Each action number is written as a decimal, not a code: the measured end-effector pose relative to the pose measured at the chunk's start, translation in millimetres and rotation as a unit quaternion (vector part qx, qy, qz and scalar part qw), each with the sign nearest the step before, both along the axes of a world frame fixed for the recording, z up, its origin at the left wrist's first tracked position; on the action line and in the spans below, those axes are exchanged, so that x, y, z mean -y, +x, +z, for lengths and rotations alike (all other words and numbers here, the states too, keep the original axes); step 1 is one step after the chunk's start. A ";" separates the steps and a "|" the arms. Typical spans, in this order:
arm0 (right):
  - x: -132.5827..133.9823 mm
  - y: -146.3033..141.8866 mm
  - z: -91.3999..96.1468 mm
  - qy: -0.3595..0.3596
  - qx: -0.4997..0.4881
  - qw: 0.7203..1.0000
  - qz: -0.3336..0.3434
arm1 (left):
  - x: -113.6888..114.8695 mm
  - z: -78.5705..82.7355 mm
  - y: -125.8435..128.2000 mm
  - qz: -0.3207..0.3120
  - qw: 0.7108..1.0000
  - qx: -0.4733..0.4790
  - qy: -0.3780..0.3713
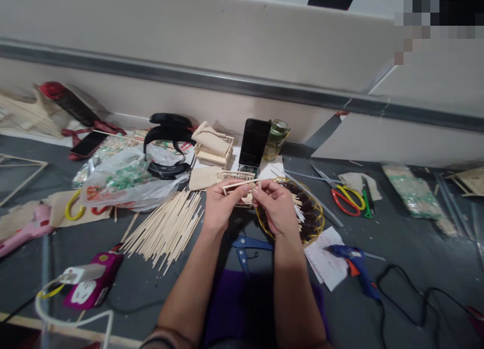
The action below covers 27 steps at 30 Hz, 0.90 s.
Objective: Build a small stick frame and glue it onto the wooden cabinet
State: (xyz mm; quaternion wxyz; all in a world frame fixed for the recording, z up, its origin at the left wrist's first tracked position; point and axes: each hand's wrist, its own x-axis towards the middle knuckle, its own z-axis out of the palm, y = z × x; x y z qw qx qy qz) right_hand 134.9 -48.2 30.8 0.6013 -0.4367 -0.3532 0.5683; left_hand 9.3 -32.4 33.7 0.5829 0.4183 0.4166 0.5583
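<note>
My left hand (223, 204) and my right hand (275, 205) meet at the centre of the view, both pinching a small frame of thin wooden sticks (239, 184). The left fingers grip its left end, the right fingertips press on its right end. A loose pile of wooden sticks (166, 230) lies on the grey floor just left of my left wrist. Under my right hand sits a round yellow wire basket (315, 223) with dark pieces in it. Blue-handled pliers (245, 245) lie between my forearms.
A blue glue gun (355, 263) with a black cord rests on white paper at right. Red-yellow scissors (346, 197), a dark phone (254, 143) propped upright, a small stick model (214, 150), black headphones (166, 137), a plastic bag (128, 180) and a magenta power strip (93, 283) surround me.
</note>
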 end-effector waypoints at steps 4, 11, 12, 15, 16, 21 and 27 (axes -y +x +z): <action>0.6 0.9 1.5 -0.002 0.013 1.000 0.004 | 0.5 0.1 1.0 -0.004 1.000 -0.004 0.011; 0.7 2.1 1.9 -0.003 0.020 1.000 0.003 | 1.0 -0.4 1.9 -0.006 1.000 -0.005 0.006; 0.7 2.1 1.9 -0.002 0.020 1.000 0.005 | 1.2 -0.3 1.9 -0.007 1.000 -0.003 0.005; 0.8 1.8 2.0 0.002 0.016 1.000 0.011 | 1.8 0.5 2.1 -0.017 1.000 0.004 0.002; 0.8 1.6 2.1 0.003 0.015 1.000 0.012 | 2.0 0.9 2.2 -0.021 1.000 0.008 0.001; 1.0 0.9 3.0 0.001 0.017 1.000 0.007 | 2.7 1.7 2.9 -0.021 1.000 0.020 0.003; 0.7 1.1 2.5 -0.001 0.012 1.000 0.002 | 3.2 0.3 4.2 -0.015 1.000 0.018 -0.005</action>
